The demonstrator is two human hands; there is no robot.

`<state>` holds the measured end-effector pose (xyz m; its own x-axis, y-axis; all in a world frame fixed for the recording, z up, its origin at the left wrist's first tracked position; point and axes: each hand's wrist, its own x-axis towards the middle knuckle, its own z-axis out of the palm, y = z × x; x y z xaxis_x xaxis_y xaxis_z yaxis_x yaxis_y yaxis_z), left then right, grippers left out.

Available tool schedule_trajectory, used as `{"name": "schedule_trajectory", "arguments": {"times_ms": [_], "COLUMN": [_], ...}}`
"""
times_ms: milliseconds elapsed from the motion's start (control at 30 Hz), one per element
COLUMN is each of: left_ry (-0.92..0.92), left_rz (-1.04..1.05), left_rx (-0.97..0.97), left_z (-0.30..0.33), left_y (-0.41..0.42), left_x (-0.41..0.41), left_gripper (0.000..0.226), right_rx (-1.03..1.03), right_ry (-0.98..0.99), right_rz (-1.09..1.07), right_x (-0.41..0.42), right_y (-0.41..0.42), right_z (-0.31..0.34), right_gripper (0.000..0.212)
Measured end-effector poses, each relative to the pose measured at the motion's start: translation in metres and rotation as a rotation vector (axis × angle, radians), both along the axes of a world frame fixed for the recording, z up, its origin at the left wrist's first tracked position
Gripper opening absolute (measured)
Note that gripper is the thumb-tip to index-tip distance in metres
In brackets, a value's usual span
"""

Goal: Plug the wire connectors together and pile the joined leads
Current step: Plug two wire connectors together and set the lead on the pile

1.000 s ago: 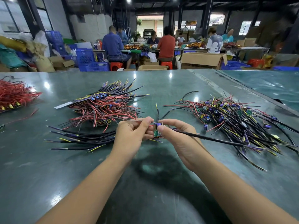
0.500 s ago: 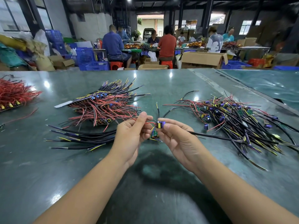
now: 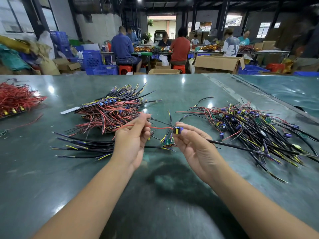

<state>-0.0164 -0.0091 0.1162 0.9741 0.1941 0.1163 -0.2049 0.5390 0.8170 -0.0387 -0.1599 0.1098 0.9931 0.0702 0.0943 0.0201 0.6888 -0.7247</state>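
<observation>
Your left hand (image 3: 133,140) pinches the red lead (image 3: 155,127) between thumb and fingertips. Your right hand (image 3: 195,144) grips the small blue-and-yellow part (image 3: 178,130) at the lead's other end. Both hands are raised above the worktop (image 3: 172,195).

The red lead runs roughly level, left to right, from one hand to the other, sagging slightly. A small green board (image 3: 167,142) hangs on short wires just below the part. A black lead (image 3: 229,146) trails out from your right hand toward the loose heap (image 3: 255,128).

Whether the connector is fully seated, you can't tell from here; the joint is too small and partly hidden by your fingers.

Taking the part as landmark: the sorted stack (image 3: 112,112) of red-and-black leads lies to its left and further from you, beyond your left hand. A row of black leads (image 3: 86,147) lies to its left and nearer you. The loose heap lies to its right.

Judgement: if the join is done, the next move is leftward to the stack. Your left hand is nearer it. The stack's leads run mostly left to right, so the held assembly is already roughly in line.

Watch the trailing black lead; it may drag on the heap.
</observation>
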Motion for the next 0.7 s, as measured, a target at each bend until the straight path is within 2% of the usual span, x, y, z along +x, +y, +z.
{"name": "schedule_trajectory", "arguments": {"times_ms": [167, 233, 333, 400, 500, 567, 633, 700], "left_ry": [0.059, 0.095, 0.118, 0.127, 0.128, 0.134, 0.162, 0.227], "left_rz": [0.023, -0.062, -0.215, -0.291, -0.358, -0.326, -0.278, -0.288], "left_rx": [-0.147, -0.285, -0.509, -0.559, -0.639, -0.693, -0.675, -0.525], "left_z": [0.007, 0.009, 0.008, 0.005, 0.003, 0.002, 0.001, 0.001], "left_y": [0.013, 0.01, 0.004, 0.0, -0.004, 0.0, 0.002, -0.004], "left_x": [0.005, 0.002, -0.005, -0.009, -0.014, -0.012, -0.01, -0.01], "left_gripper": [0.028, 0.02, 0.06, 0.081, 0.089, 0.09, 0.093, 0.102], "right_rx": [0.062, 0.078, 0.113, 0.138, 0.213, 0.302, 0.378, 0.409], "right_ry": [0.02, 0.03, 0.054, 0.069, 0.122, 0.166, 0.193, 0.187], "right_rz": [-0.05, -0.054, -0.055, -0.054, -0.051, -0.062, -0.09, -0.106], "right_x": [0.004, 0.004, 0.004, 0.004, 0.004, 0.005, 0.006, 0.006], "right_y": [-0.009, -0.008, -0.007, -0.006, -0.006, -0.008, -0.012, -0.014], "right_z": [0.001, 0.002, 0.003, 0.004, 0.005, 0.007, 0.009, 0.01], "right_gripper": [0.014, 0.014, 0.015, 0.014, 0.012, 0.012, 0.012, 0.007]}}
